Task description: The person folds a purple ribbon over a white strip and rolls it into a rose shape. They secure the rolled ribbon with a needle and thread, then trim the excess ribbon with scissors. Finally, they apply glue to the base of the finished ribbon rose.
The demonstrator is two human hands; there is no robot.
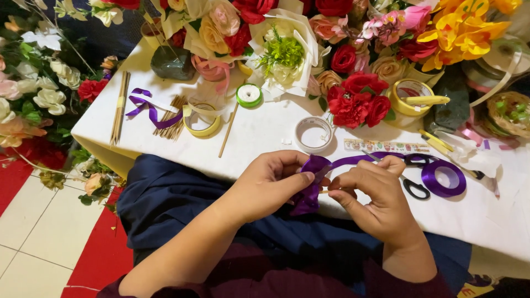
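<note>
- Left hand [270, 179]: fingers pinched on a folded purple ribbon [310, 182], just in front of the white table [265, 132] edge.
- Right hand [375, 193]: fingertips grasping the same ribbon from the other side, touching it.
- Ribbon strand running from the fold onto the table to a purple ribbon spool [443, 177].
- Black-handled scissors [414, 174] lying on the table just beside the spool.
- White tape roll [314, 134] farther in on the table, beyond the hands.
</note>
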